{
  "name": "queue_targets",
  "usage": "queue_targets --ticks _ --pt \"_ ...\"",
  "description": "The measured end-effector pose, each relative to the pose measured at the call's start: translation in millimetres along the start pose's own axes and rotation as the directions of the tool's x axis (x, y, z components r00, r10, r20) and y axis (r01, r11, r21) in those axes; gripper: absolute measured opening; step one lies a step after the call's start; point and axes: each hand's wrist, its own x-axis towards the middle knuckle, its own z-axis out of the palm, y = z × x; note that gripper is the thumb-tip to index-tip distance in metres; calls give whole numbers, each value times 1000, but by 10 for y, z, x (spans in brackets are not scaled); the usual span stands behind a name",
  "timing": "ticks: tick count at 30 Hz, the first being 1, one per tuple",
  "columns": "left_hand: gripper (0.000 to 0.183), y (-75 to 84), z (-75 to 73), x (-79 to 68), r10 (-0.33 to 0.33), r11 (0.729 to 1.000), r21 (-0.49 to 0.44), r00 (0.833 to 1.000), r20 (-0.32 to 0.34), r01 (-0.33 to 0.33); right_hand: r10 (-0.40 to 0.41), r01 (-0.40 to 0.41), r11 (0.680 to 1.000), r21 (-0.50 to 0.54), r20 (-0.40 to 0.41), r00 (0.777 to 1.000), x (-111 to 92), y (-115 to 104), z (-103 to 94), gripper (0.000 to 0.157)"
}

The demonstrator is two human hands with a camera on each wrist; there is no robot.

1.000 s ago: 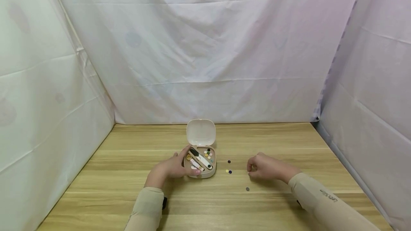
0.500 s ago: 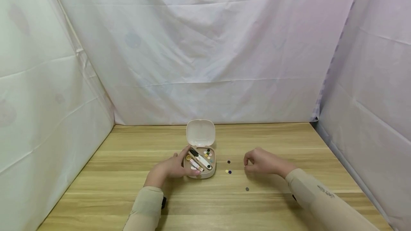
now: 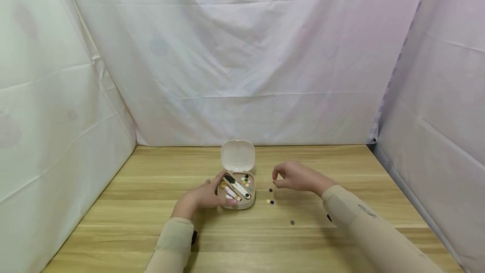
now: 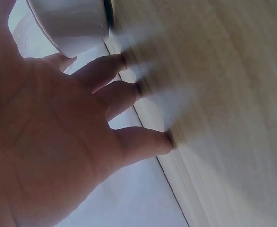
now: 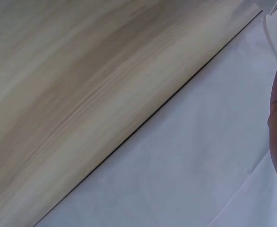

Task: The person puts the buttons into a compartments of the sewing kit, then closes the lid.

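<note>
A small white sewing box (image 3: pixel 239 206) stands on the table with its lid (image 3: pixel 238 155) raised. My left hand (image 3: pixel 202 196) holds its left side, thumb at the front rim and index finger by the hinge; in the left wrist view the other fingers stretch past the box wall (image 4: pixel 77 28). Inside lie thread snips (image 3: pixel 238 186), a gold ring-like piece (image 3: pixel 223 184) and several coloured buttons (image 3: pixel 246 180). Right of the box, above the table, my right hand (image 3: pixel 297 176) pinches what looks like a small button, mostly hidden by thumb and index fingertips.
Loose buttons lie on the wooden table (image 3: pixel 322 247): a dark one (image 3: pixel 270 190), a yellow one (image 3: pixel 268 201) touching a navy one (image 3: pixel 272 202), and a grey one (image 3: pixel 292 222) nearer the front. White cloth (image 3: pixel 242 54) hangs behind and at both sides.
My right hand has risen from the table and moved left and away from me towards the box, thumb and index finger still together. My left hand and the box have stayed put.
</note>
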Motion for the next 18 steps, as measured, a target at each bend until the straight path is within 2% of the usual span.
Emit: queue_targets --ticks 3,8,18 --pt "122 -2 -7 11 -4 1000 -1 1000 3 4 2 -2 1000 -16 10 1000 119 -96 10 5" --pt "121 -8 -11 18 -19 1000 5 1000 6 19 -58 57 997 -56 -1 998 351 -208 52 7" --pt "122 18 -4 7 -13 1000 18 1000 2 12 -84 83 993 -82 -18 996 656 -203 209 7"
